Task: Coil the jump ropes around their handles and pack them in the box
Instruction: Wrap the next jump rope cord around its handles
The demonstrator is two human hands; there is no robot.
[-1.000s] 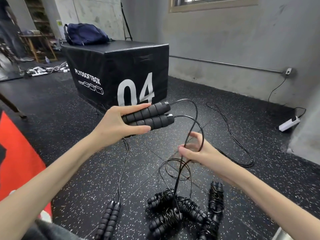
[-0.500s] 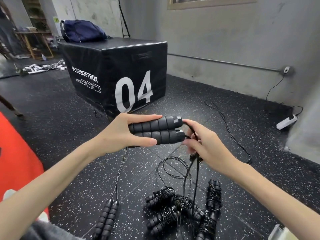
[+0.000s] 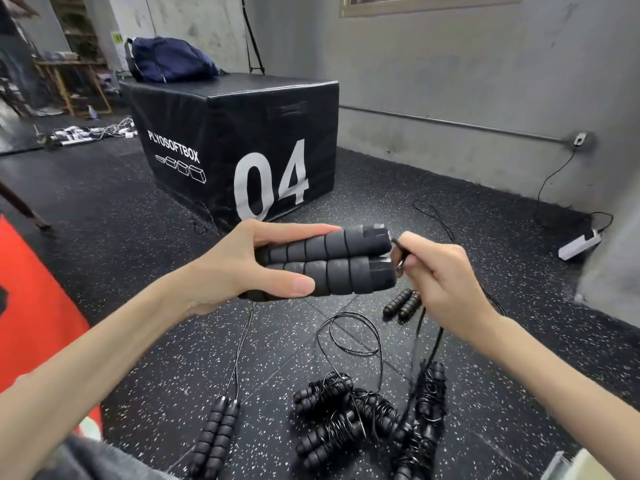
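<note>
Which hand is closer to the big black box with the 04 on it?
The left hand. It holds the two handles just in front of the box, below the 04. The right hand pinches the rope further right, away from the box.

Both hands raised: left hand [image 3: 242,268] grips w/ thumb fwd, right hand [image 3: 440,282] fingers pinched.

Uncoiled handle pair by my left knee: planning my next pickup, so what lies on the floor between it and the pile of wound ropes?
Head view: bare speckled floor separates the uncoiled handle pair from the wound ropes.
</note>
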